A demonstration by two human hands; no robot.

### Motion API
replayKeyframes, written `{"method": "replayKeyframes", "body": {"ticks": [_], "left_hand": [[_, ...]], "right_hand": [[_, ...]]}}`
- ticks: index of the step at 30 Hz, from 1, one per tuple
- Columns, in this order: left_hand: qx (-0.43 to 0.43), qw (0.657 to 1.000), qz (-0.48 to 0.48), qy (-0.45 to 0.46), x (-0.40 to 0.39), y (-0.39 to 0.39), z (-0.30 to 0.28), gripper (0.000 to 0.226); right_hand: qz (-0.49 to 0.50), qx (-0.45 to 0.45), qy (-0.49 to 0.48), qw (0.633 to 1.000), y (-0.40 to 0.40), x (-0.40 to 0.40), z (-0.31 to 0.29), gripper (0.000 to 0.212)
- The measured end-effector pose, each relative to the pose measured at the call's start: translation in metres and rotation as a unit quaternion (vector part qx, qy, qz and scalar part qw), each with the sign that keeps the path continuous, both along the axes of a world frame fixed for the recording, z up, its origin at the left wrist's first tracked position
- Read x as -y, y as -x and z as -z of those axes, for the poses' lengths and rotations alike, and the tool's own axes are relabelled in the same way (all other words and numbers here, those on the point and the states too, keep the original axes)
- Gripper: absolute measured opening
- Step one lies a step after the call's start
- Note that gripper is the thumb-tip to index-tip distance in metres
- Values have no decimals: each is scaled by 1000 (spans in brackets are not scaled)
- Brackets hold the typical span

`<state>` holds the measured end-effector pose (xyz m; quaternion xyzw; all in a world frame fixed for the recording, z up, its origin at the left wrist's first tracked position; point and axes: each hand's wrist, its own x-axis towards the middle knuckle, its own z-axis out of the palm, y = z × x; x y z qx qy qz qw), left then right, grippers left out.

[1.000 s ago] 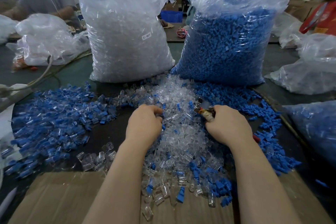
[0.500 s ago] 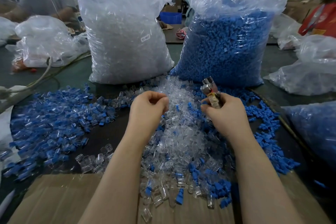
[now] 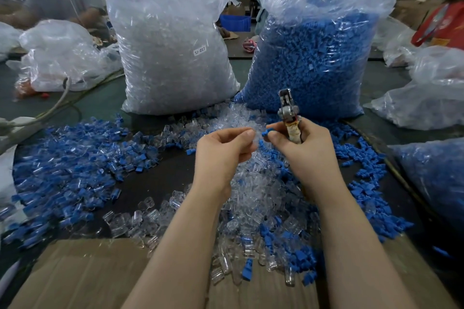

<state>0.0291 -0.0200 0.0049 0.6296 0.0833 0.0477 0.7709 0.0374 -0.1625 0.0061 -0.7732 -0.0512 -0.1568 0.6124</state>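
My left hand [image 3: 224,150] is raised above a heap of clear plastic pieces [image 3: 251,190], its thumb and fingers pinching a clear piece that is hard to make out. My right hand [image 3: 303,150] grips a small metal plier-like tool [image 3: 288,113] with a taped handle, its jaws pointing up. The same hand's thumb and forefinger pinch a small blue plastic piece [image 3: 266,132]. The two hands are close together, fingertips almost meeting.
A big bag of clear pieces [image 3: 173,50] and a big bag of blue pieces [image 3: 316,57] stand behind. Joined blue-and-clear pieces [image 3: 70,168] lie spread at left, loose blue pieces [image 3: 361,163] at right. Cardboard [image 3: 82,276] lies in front. A person sits far left.
Both hands have lifted from the heap and come together. The right hand turned the tool upright and now pinches a blue piece; the left hand brought up a clear piece.
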Motion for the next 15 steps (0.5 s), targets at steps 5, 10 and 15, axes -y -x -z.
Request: {"method": "replayKeyframes", "body": {"ticks": [5,10,15], "left_hand": [[-12,998,-5,67,2,2,-3,5],[-2,996,-1,86,8,4,-6,5],[7,994,-1,105,12,6,-9,4]], "right_hand": [[5,25,3,1000,-1,-4,-1,18],[4,56,18,998,-1,-7,0,23],[35,68,35,996,1,-11,1,10]]}}
